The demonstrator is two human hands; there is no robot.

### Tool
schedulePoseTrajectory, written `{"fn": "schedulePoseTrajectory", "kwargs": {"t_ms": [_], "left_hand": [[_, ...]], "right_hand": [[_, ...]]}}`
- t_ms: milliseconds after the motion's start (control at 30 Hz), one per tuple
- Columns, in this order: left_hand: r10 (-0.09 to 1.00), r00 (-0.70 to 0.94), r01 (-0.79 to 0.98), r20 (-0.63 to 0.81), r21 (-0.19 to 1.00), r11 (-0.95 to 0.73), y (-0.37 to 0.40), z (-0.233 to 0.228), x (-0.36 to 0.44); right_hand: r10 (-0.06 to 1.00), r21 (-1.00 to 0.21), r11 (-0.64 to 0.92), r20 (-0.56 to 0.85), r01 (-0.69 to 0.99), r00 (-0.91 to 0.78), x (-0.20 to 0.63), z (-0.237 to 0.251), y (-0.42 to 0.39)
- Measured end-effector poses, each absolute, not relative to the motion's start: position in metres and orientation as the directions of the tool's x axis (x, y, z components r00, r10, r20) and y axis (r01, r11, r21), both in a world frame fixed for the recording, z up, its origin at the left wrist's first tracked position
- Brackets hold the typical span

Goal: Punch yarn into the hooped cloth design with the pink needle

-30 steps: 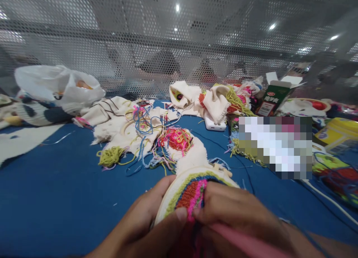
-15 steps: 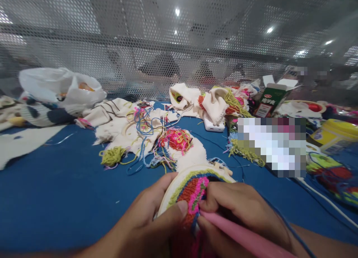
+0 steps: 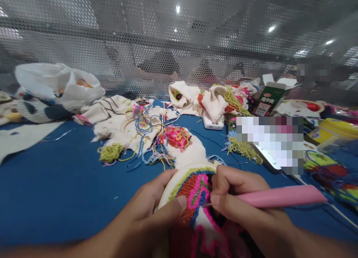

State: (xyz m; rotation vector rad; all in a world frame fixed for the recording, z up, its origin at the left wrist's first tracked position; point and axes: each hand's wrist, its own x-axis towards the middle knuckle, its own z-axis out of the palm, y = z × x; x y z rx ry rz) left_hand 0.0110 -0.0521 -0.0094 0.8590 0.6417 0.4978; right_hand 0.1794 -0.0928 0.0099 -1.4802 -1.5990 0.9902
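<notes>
My left hand point(image 3: 160, 207) grips the rim of a round wooden embroidery hoop point(image 3: 170, 192), its thumb lying on the stitched face. Stretched in the hoop is cloth point(image 3: 190, 189) worked in yellow-green, blue, rust, pink and green yarn, with a bare white patch lower down. A pink-handled punch needle point(image 3: 279, 197) is held in my right hand point(image 3: 237, 198), closed around it. The needle's thin metal tip meets the blue stitches near the middle, and the handle slants out to the right. The hoop's lower part is dim and partly covered by my hands.
Behind the hoop lie white cloth with a red-pink yarn bundle point(image 3: 176, 138) and a green yarn ball point(image 3: 111, 152). A phone point(image 3: 270, 157), partly blurred out, a green box point(image 3: 270, 97) and a yellow tub point(image 3: 335, 133) sit at right. A white plastic bag point(image 3: 58, 82) stands at left, before a perforated metal screen point(image 3: 125, 60).
My right hand has turned the punch needle from pointing down toward me to nearly level, its handle now out to the right. More of the hoop's white patch shows. My left hand keeps its grip.
</notes>
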Motion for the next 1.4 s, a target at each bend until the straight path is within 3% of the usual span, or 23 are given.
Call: {"fn": "schedulePoseTrajectory", "kwargs": {"t_ms": [267,500,1233,1400], "left_hand": [[0.638,0.708,-0.133,-0.304,0.829,0.543,-0.0511,-0.0098,0.0109],[0.636,0.679,-0.116,-0.367,0.802,0.586,-0.053,-0.0015,0.0115],[0.643,0.696,-0.16,-0.32,0.804,0.573,-0.0534,-0.0035,0.0121],[0.648,0.705,-0.145,-0.29,0.834,0.532,-0.0522,-0.0047,0.0116]], "right_hand": [[0.999,-0.948,0.02,0.007,0.317,-0.04,0.1797,0.0067,-0.0959],[0.998,-0.998,-0.032,-0.036,0.059,-0.06,0.1798,0.0064,-0.0948],[0.999,-0.975,-0.024,-0.017,0.222,0.033,0.1758,0.0134,-0.0946],[1.0,-0.981,-0.014,-0.009,0.195,0.028,0.1758,0.0135,-0.0953]]}}
